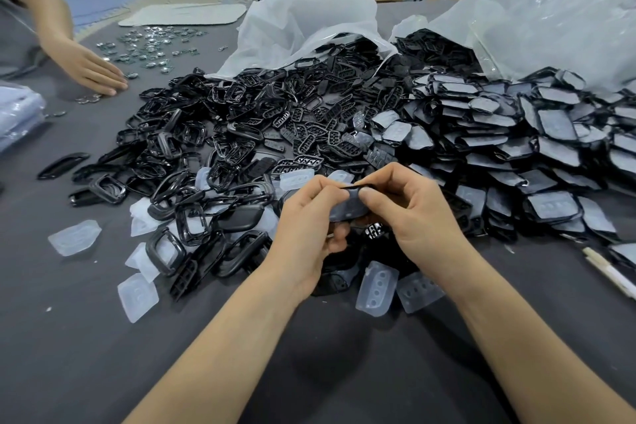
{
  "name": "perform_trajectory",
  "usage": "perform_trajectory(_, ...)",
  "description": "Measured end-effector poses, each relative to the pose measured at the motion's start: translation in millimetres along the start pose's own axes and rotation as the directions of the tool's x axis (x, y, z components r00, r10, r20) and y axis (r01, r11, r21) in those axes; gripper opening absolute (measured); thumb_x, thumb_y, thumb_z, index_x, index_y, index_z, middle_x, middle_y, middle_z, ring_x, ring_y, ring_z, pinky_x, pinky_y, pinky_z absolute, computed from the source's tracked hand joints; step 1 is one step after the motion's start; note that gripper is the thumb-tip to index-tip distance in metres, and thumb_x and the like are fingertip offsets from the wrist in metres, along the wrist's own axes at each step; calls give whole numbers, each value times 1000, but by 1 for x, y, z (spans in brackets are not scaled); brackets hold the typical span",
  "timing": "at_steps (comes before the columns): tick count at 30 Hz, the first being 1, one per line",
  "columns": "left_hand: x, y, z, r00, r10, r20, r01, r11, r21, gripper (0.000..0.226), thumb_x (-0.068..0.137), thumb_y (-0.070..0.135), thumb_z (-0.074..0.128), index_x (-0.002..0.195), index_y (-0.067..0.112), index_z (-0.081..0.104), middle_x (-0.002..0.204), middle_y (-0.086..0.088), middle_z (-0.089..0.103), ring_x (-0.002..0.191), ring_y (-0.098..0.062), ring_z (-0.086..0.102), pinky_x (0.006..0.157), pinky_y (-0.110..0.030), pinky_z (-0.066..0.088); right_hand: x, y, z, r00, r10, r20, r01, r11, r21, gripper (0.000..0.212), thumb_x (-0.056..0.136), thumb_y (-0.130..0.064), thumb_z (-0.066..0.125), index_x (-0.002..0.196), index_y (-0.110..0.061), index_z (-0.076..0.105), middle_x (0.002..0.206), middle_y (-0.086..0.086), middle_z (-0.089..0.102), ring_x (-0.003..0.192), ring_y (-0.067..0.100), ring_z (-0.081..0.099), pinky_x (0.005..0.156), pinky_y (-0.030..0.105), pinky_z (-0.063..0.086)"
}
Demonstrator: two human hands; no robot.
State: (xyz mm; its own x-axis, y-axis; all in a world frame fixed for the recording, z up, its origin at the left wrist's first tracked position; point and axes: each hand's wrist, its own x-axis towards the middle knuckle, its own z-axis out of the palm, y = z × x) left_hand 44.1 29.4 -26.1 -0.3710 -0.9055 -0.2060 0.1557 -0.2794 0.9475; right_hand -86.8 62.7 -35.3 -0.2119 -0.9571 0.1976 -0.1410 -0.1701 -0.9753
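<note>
Over grey table (pixel 86 354), hands (pixel 309 220) (pixel 413 213) pinch a translucent-faced black shell (pixel 347 208).

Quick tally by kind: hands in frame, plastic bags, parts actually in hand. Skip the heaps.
Hands: 3 (left hand, right hand, another person's hand)
Plastic bags: 2
Padded black shell pinched by both hands: 1
Total: 6

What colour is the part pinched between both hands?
The part is cloudy translucent grey with a black top edge; head view.
</note>
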Motion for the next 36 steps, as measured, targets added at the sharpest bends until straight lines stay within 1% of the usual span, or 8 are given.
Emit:
perform_trajectory(6, 1, -2, 0, 1000, 12, 16, -11, 999, -35, 25, 90, 6, 55, 68, 18, 50, 63, 2, 50, 41, -8, 37, 36, -16, 26, 0, 1, 1, 1000, 7, -15, -7, 1000, 29, 3, 90, 1, 59, 89, 1, 62, 85, 19, 68, 78, 25, 67, 75, 36, 59)
perform_trajectory(9, 2, -2, 0, 1000, 16, 13, -16, 999, -29, 18, 89, 5, 58, 76, 15, 53, 62, 1, 49, 40, -7, 36, 35, -16, 26, -1, 0, 2, 1000, 4, -28, -3, 999, 37, 4, 90, 2, 58, 87, 2, 61, 82, 18, 68, 75, 21, 66, 73, 35, 59)
perform_trajectory(12, 2, -3, 1, 1000, 23, 18, -22, 999, -29, 12, 89, 6, 60, 82, 15, 55, 60, 2, 49, 40, -6, 37, 35, -15, 26, -1, 0, 3, 999, 7, -50, -4, 999, 48, 4, 89, 3, 59, 86, 4, 61, 83, 23, 67, 75, 25, 65, 75, 43, 58)
perform_trajectory(17, 2, -2, 0, 1000, 7, 14, -6, 1000, -29, 21, 89, 7, 57, 73, 19, 53, 58, 4, 49, 40, -7, 36, 35, -16, 25, -1, 0, 3, 998, -25, -52, 26, 999, 22, 4, 89, 4, 59, 86, 3, 61, 85, 24, 67, 80, 38, 65, 78, 56, 54)
perform_trajectory(19, 2, -2, 0, 1000, 7, 6, -7, 1000, -22, 24, 88, 7, 58, 69, 21, 53, 59, 3, 50, 40, -7, 35, 35, -16, 25, -1, 0, 3, 998, -45, -43, 46, 999, 8, 5, 89, 3, 59, 85, 1, 62, 85, 22, 67, 82, 40, 65, 78, 53, 55)
perform_trajectory(23, 0, -3, 1, 998, 56, -24, -55, 998, 24, 33, 87, 6, 56, 60, 24, 49, 56, 5, 48, 41, -9, 35, 37, -18, 25, -1, 1, 5, 997, -62, -45, 61, 998, -16, 13, 86, 3, 62, 78, -8, 62, 76, 10, 67, 70, 19, 62, 69, 32, 52)
perform_trajectory(29, -1, -6, 4, 991, 113, -65, -108, 991, 76, 32, 87, 3, 48, 61, 22, 45, 71, -11, 45, 44, -12, 32, 39, -19, 24, -1, 4, 11, 996, 16, -83, -12, 999, 40, 19, 84, 5, 61, 74, -12, 60, 71, 4, 60, 68, 16, 55, 66, 30, 47)
perform_trajectory(36, -2, -8, 7, 983, 168, -80, -167, 986, 21, 31, 87, 0, 44, 62, 16, 51, 53, -1, 49, 37, -14, 39, 37, -19, 30, 0, 3, 10, 995, 28, -94, -16, 992, 127, 21, 86, 6, 59, 73, -11, 57, 62, -3, 56, 59, 7, 52, 55, 15, 45)
